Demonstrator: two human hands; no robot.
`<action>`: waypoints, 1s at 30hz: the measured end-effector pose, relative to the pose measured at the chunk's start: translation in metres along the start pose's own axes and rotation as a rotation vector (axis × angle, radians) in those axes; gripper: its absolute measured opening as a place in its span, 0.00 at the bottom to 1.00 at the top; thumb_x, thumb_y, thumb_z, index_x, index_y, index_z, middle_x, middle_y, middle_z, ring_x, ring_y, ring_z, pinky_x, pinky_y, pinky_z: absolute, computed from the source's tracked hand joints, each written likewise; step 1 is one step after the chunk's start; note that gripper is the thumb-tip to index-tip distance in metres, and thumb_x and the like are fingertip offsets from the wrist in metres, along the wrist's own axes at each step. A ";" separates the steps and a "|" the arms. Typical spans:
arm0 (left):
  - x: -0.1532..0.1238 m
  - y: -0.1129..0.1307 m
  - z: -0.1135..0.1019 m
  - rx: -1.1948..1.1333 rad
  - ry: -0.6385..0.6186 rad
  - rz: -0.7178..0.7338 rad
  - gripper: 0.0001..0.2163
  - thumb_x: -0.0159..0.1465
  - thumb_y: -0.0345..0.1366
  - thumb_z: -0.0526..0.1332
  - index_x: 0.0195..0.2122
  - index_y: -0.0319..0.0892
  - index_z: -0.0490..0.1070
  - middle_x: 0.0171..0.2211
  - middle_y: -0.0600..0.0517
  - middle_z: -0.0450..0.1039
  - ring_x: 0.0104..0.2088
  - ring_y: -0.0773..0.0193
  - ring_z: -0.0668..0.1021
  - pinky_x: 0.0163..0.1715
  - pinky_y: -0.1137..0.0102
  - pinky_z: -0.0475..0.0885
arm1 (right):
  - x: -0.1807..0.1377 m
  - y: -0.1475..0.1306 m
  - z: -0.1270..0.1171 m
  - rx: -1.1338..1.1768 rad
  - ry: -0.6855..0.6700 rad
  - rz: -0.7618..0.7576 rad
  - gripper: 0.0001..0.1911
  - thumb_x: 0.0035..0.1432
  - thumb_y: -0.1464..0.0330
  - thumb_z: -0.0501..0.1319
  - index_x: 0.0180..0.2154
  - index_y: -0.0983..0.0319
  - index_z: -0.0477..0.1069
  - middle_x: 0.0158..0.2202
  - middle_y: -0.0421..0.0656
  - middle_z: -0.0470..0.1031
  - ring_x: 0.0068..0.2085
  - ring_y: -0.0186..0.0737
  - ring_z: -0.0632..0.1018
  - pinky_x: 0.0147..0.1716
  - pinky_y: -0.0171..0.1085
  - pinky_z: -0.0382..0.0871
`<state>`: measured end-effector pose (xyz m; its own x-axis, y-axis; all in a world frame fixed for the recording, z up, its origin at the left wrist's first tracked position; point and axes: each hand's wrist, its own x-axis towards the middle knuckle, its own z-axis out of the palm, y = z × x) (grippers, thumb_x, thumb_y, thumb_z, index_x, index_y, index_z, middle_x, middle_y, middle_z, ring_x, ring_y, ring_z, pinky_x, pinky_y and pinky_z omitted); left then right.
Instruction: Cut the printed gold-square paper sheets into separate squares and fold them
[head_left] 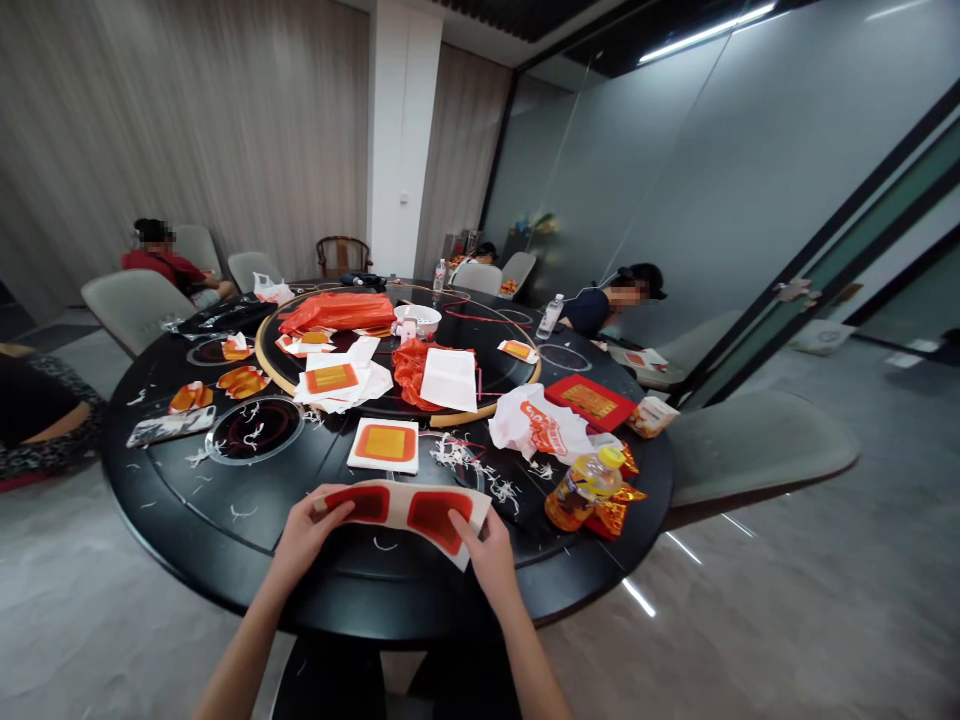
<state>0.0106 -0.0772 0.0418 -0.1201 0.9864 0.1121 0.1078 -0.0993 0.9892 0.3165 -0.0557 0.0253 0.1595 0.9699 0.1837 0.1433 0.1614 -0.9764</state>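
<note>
Black table [172, 500], red-printed card [399, 508] in hands [304, 535] [489, 557], orange bag lettering [545, 432] unreadable

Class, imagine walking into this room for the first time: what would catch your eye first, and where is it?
A round black table fills the middle of the room, scattered with white paper shreds. At its near edge, the left hand and right hand hold a curved white sheet with red panels. Farther back lies a crumpled orange plastic bag.

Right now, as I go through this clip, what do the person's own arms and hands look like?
The left hand and right hand are bare: no gloves, and no visible ring, watch or bracelet. The left forearm and right forearm are bare too, with no sleeve showing.
</note>
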 end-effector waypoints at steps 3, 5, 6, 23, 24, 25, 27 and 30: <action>-0.002 -0.010 0.003 0.092 0.009 0.016 0.22 0.61 0.57 0.72 0.42 0.41 0.85 0.41 0.46 0.87 0.43 0.48 0.86 0.48 0.60 0.81 | -0.003 0.011 0.003 -0.025 -0.001 -0.001 0.37 0.51 0.37 0.71 0.44 0.63 0.83 0.44 0.55 0.87 0.46 0.61 0.86 0.53 0.57 0.79; -0.003 -0.014 0.004 0.100 0.019 0.014 0.21 0.61 0.57 0.72 0.39 0.42 0.85 0.38 0.46 0.87 0.41 0.48 0.86 0.47 0.60 0.81 | -0.003 0.010 0.004 -0.030 -0.001 -0.002 0.37 0.52 0.36 0.70 0.43 0.63 0.83 0.44 0.54 0.87 0.46 0.61 0.86 0.54 0.56 0.79; -0.003 -0.014 0.004 0.100 0.024 0.012 0.22 0.61 0.57 0.71 0.39 0.41 0.85 0.38 0.46 0.87 0.41 0.47 0.86 0.47 0.59 0.81 | -0.003 0.008 0.003 -0.028 -0.002 0.000 0.36 0.54 0.37 0.70 0.43 0.63 0.83 0.44 0.54 0.87 0.46 0.61 0.86 0.54 0.56 0.79; -0.011 -0.016 -0.005 0.242 -0.156 0.129 0.15 0.62 0.41 0.68 0.49 0.44 0.83 0.49 0.44 0.85 0.51 0.47 0.84 0.56 0.59 0.76 | -0.001 0.039 0.002 -0.258 -0.128 -0.145 0.26 0.63 0.46 0.65 0.48 0.59 0.84 0.50 0.55 0.84 0.54 0.60 0.83 0.59 0.56 0.76; -0.011 -0.015 -0.005 0.246 -0.160 0.133 0.15 0.61 0.40 0.68 0.49 0.44 0.83 0.49 0.44 0.85 0.50 0.47 0.84 0.55 0.59 0.75 | -0.001 0.039 0.002 -0.261 -0.131 -0.141 0.26 0.63 0.46 0.65 0.48 0.60 0.84 0.50 0.55 0.84 0.54 0.60 0.83 0.59 0.56 0.76; -0.011 -0.013 -0.005 0.247 -0.165 0.135 0.15 0.61 0.40 0.68 0.48 0.43 0.83 0.49 0.44 0.85 0.50 0.47 0.84 0.55 0.59 0.75 | 0.000 0.039 0.002 -0.261 -0.130 -0.137 0.26 0.62 0.46 0.65 0.48 0.60 0.84 0.51 0.55 0.84 0.54 0.61 0.83 0.59 0.57 0.76; -0.012 -0.011 -0.004 0.256 -0.176 0.142 0.15 0.61 0.40 0.67 0.48 0.44 0.83 0.49 0.44 0.85 0.50 0.47 0.84 0.56 0.59 0.75 | -0.001 0.038 0.002 -0.258 -0.126 -0.134 0.27 0.62 0.46 0.65 0.48 0.60 0.84 0.51 0.55 0.84 0.54 0.61 0.83 0.59 0.57 0.76; -0.012 -0.010 -0.003 0.272 -0.182 0.142 0.14 0.61 0.39 0.67 0.47 0.43 0.83 0.48 0.44 0.84 0.50 0.47 0.84 0.55 0.60 0.75 | -0.001 0.036 0.003 -0.249 -0.125 -0.139 0.28 0.62 0.45 0.65 0.50 0.60 0.84 0.52 0.55 0.85 0.55 0.61 0.83 0.60 0.58 0.76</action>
<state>0.0084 -0.0885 0.0304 0.0903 0.9748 0.2042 0.3726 -0.2232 0.9008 0.3191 -0.0504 -0.0104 0.0022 0.9592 0.2828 0.3923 0.2593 -0.8825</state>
